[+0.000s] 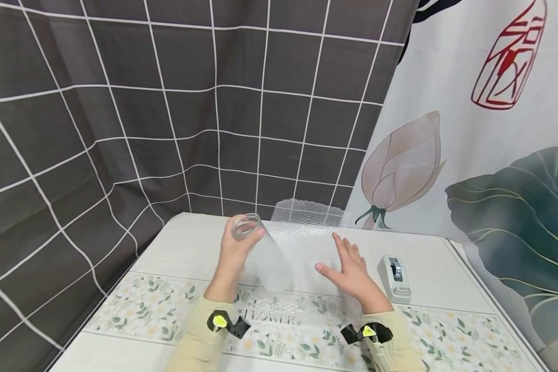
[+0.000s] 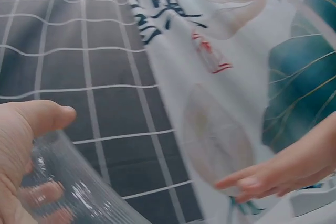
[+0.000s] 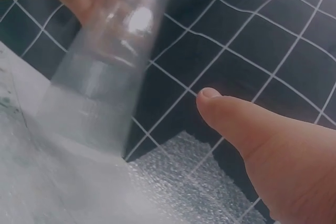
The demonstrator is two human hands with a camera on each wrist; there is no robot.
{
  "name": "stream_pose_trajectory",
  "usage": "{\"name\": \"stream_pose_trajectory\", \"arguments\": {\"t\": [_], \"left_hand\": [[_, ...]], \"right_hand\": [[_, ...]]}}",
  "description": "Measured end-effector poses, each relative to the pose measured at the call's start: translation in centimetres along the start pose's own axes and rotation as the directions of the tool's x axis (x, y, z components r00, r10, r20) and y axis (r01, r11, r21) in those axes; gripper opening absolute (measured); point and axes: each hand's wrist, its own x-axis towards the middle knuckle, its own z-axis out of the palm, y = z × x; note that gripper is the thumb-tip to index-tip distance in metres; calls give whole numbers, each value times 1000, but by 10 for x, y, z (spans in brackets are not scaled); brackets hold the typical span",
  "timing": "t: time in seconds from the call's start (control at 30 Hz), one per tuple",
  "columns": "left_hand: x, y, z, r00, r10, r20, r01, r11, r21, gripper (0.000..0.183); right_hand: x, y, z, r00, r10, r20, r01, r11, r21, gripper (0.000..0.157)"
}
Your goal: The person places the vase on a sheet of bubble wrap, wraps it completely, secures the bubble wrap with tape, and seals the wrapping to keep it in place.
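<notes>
A clear glass vase (image 1: 270, 266) leans over the table, its mouth toward the upper left and its base lower right. My left hand (image 1: 233, 250) grips it just under the rim, thumb across the near side. In the right wrist view the vase (image 3: 102, 85) widens toward its base, close over the bubble wrap (image 3: 173, 187). That clear sheet of bubble wrap (image 1: 307, 213) lies under the vase, its far end standing up against the curtain. To the right of the vase, my right hand (image 1: 352, 275) hovers with fingers spread and thumb out, holding nothing.
A white tape dispenser (image 1: 395, 279) stands just right of my right hand. The white table (image 1: 190, 243) has a printed floral band (image 1: 139, 302). Behind it hang a dark grid curtain (image 1: 242, 113) and a white curtain with a lotus print (image 1: 402, 165).
</notes>
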Motion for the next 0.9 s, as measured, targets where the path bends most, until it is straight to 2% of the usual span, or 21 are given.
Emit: {"name": "stream_pose_trajectory", "arguments": {"t": [0.1, 0.27, 0.5, 0.63, 0.77, 0.9], "left_hand": [[-5, -6, 15, 1000, 16, 12, -16, 998, -61, 56], [-14, -16, 30, 999, -7, 32, 11, 989, -147, 58], [-17, -26, 39, 997, -33, 72, 49, 969, -244, 59], [-17, -28, 41, 996, -50, 80, 71, 953, -295, 60], [-18, -29, 43, 995, -62, 76, 85, 932, -352, 61], [-20, -29, 45, 994, -66, 82, 93, 915, -392, 63]], "right_hand": [[0, -1, 2, 1000, -24, 10, 24, 1000, 16, 97], [-1, -6, 6, 998, -50, 34, 49, 998, 34, 102], [-2, -12, 9, 996, -65, 65, 61, 996, 65, 108], [-2, -15, 15, 991, -116, 72, 108, 989, 104, 111], [-1, -20, 20, 986, -156, 66, 145, 978, 148, 114], [-2, -24, 21, 987, -157, 46, 149, 979, 137, 117]]}}
